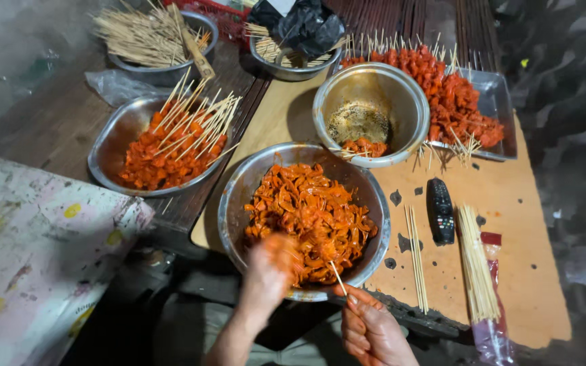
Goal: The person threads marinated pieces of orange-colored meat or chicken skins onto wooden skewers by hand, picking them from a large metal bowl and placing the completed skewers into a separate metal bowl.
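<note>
Fingers of our right hand (pixel 369 331) curl shut around a thin wooden skewer (pixel 338 278), pinching it low so its tip angles up and left over the near rim of the big steel bowl (pixel 233 203). Our left hand (pixel 269 268) sits inside that bowl, blurred, its fingers bunched and coated in orange sauce, closed on a piece of the marinated meat (pixel 310 210); we cannot tell exactly how much it grips. The meat fills the bowl, directly in front of us at the table edge.

Left of it, a shallow steel pan (pixel 106 146) holds finished skewers. Beyond, a smaller steel bowl (pixel 401 95) is nearly empty, and a tray (pixel 493 102) behind it carries more skewered meat. On the cardboard sheet (pixel 510 196) to our right lie loose sticks (pixel 415 254), a black remote control (pixel 440 210) and a bundle of sticks (pixel 477 271) on a plastic bag.
</note>
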